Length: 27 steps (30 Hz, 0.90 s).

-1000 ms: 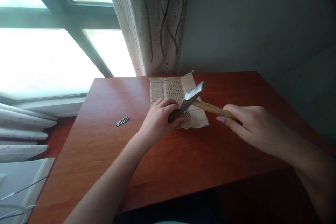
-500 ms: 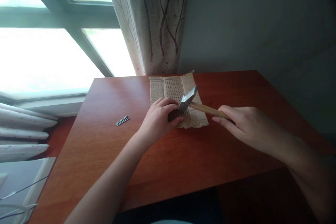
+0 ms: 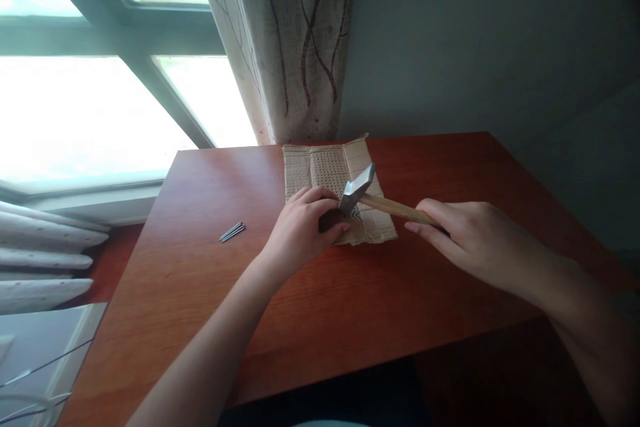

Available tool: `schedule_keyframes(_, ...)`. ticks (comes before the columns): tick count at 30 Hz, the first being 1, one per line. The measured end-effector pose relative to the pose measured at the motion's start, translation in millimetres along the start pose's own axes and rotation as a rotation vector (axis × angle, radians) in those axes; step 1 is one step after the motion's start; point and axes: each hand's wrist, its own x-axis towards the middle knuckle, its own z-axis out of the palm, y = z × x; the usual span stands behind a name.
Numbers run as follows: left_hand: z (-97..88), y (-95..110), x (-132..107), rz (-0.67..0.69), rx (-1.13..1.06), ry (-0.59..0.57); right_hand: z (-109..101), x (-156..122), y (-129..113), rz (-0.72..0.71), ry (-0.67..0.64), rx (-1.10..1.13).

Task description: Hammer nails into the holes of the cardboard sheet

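My right hand (image 3: 457, 230) is closed around the wooden handle of a hammer (image 3: 395, 205). Its metal head is tilted over a flattened piece of cardboard (image 3: 297, 173), close beside my left fingers. My left hand (image 3: 305, 220) rests at the near left part of the cardboard, fingers and thumb curled toward each other under the hammer head. What lies between them is in shadow and partly hidden by the hammer. Rows of small dark holes (image 3: 327, 170) mark the middle panel of the cardboard.
Several nails (image 3: 233, 231) lie together on the reddish-brown wooden table (image 3: 200, 293), left of my left hand. A patterned curtain (image 3: 305, 47) hangs behind the table, with a bright window (image 3: 65, 120) to the left. Cables (image 3: 47, 363) run at the lower left.
Both hands and the hammer hold almost the same pose. Only the camera view has shifted very slightly.
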Motion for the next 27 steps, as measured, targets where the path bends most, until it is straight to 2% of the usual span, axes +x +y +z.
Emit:
schedule_keyframes(3, -0.1, 0, 0, 0.002, -0.004, 0.003, 1, 0, -1, 0.014, -0.030, 0.001)
schedule_keyframes(6, -0.6, 1, 0, 0.003, -0.008, 0.000, -1, -1, -2, 0.010, -0.006, 0.039)
schedule_keyframes(12, 0.7, 0, -1, -0.009, -0.026, 0.014, -4, -6, 6, -0.021, 0.117, 0.106)
schedule_keyframes(15, 1.4, 0, -1, -0.013, -0.031, 0.013, 0, -5, 11, -0.025, 0.237, 0.220)
schedule_keyframes(18, -0.7, 2, -1, -0.017, -0.038, 0.013, 10, 3, 17, 0.060, 0.424, 0.423)
schedule_keyframes(20, -4.7, 5, -1, -0.025, -0.068, 0.040, 20, 14, 23, 0.107, 0.526, 0.661)
schedule_keyframes(23, -14.1, 5, 0, -0.027, -0.142, 0.165, 36, 36, 30, 0.054, 0.580, 1.045)
schedule_keyframes(27, -26.5, -12, 0, -0.064, -0.159, 0.359, 52, 65, 31, -0.031, 0.687, 1.249)
